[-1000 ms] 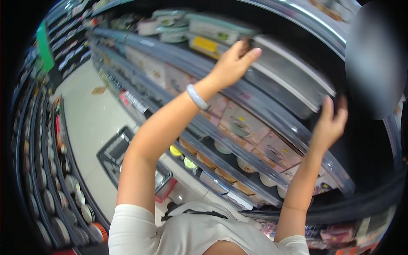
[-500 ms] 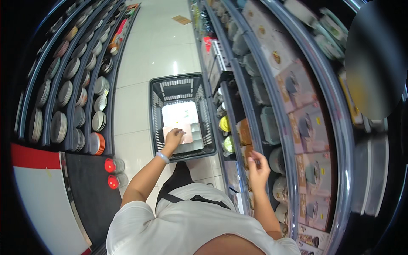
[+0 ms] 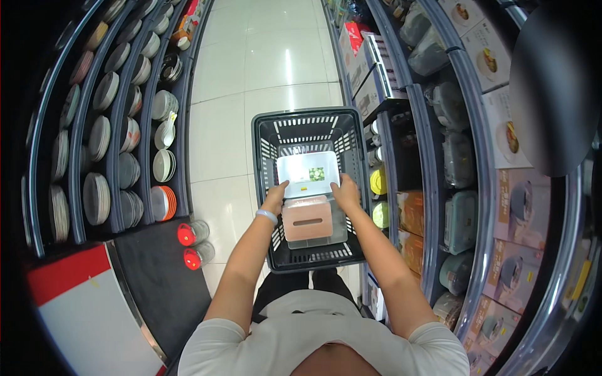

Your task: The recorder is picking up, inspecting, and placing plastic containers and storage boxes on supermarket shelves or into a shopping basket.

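Note:
A white rectangular container point(image 3: 296, 168) with a green picture label lies flat inside the black shopping basket point(image 3: 307, 113). My left hand point(image 3: 274, 198) grips its left near corner, thumb on top. At the right near corner, my right hand point(image 3: 346, 192) holds it the same way. Just nearer to me sits a pink box with a slot in its top point(image 3: 306, 230), apparently a tissue box. Beneath and beside the pink box shows a clear or grey container point(image 3: 338, 227). The fingers under the white container are hidden.
Shelves with stacked plates and bowls point(image 3: 100, 139) line the left side. On the right are shelves of boxed goods point(image 3: 514, 207) and plastic containers point(image 3: 459, 220). Two red-lidded jars point(image 3: 199, 255) stand near the left display. The basket rests on a tiled floor point(image 3: 219, 150).
My left hand has gone from the pink box to the white container. My right hand has come in from beside the right shelf and taken hold of the white container too.

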A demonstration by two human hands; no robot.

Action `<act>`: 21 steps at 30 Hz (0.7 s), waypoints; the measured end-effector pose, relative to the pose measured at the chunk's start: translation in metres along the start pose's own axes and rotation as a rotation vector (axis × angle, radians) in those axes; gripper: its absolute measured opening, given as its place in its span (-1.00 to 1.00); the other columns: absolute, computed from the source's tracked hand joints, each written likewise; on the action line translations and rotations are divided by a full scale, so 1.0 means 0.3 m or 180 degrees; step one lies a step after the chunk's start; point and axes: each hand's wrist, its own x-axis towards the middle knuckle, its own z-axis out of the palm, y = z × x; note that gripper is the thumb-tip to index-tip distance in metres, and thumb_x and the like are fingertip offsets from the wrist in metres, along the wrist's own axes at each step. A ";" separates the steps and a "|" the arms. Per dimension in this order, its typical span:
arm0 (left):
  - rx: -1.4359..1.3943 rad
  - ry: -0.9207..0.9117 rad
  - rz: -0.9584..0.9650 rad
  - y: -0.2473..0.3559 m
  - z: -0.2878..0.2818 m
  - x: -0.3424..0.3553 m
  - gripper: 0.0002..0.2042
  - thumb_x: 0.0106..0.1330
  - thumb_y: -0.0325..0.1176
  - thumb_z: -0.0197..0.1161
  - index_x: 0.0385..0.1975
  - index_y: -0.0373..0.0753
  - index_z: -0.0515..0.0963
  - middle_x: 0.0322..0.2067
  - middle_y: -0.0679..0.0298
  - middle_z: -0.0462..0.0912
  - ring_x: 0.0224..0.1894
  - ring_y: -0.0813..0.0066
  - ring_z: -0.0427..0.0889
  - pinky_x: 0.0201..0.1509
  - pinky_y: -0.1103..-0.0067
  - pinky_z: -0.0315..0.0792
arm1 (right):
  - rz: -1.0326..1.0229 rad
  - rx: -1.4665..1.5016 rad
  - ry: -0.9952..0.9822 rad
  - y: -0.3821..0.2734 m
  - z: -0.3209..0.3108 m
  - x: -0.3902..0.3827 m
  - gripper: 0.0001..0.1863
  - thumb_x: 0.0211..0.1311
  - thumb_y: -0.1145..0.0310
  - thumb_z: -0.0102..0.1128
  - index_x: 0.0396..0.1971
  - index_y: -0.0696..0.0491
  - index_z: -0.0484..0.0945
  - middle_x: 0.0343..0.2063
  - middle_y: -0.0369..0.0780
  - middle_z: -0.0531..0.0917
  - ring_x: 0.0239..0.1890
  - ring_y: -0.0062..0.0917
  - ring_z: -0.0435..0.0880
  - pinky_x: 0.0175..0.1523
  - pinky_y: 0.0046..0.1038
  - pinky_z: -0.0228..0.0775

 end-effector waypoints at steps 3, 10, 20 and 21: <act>-0.0067 0.0140 -0.0216 0.007 0.062 0.038 -0.55 0.09 -0.15 0.16 -0.16 -0.42 0.40 -0.32 0.17 0.43 -0.28 0.37 0.38 -0.21 0.47 0.25 | 0.0437 -0.0389 -0.0265 0.075 0.098 0.102 -0.51 -0.09 0.30 0.16 -0.14 0.28 0.38 -0.26 0.11 0.53 -0.18 -0.09 0.52 -0.04 -0.23 0.33; -0.0194 0.0027 -0.0618 0.011 0.070 0.114 -0.35 0.08 -0.10 0.16 0.12 -0.36 0.17 0.14 -0.03 0.15 0.15 0.10 0.08 0.06 0.27 0.12 | 0.0894 -0.0691 -0.0750 0.134 0.214 0.184 -0.53 -0.07 0.31 0.08 -0.13 0.23 0.30 -0.15 0.06 0.47 -0.06 -0.11 0.44 0.02 -0.24 0.30; 0.0980 0.0787 -0.0303 -0.212 0.046 0.373 -0.41 0.03 -0.15 0.23 0.00 -0.40 0.30 -0.02 -0.01 0.34 -0.05 0.12 0.38 -0.21 0.20 0.37 | 0.1240 -0.0394 -0.0777 0.139 0.246 0.191 -0.14 -0.12 0.18 0.21 0.16 0.24 0.02 -0.01 0.09 0.33 0.05 -0.12 0.34 0.11 -0.27 0.21; 0.1035 0.0809 -0.0216 -0.223 0.029 0.379 -0.41 0.02 -0.15 0.24 -0.01 -0.41 0.31 -0.01 -0.01 0.34 -0.07 0.13 0.40 -0.22 0.21 0.38 | 0.1168 -0.0336 -0.0811 0.132 0.244 0.198 -0.15 -0.12 0.17 0.21 0.15 0.25 0.04 -0.01 0.09 0.32 0.05 -0.12 0.34 0.11 -0.27 0.21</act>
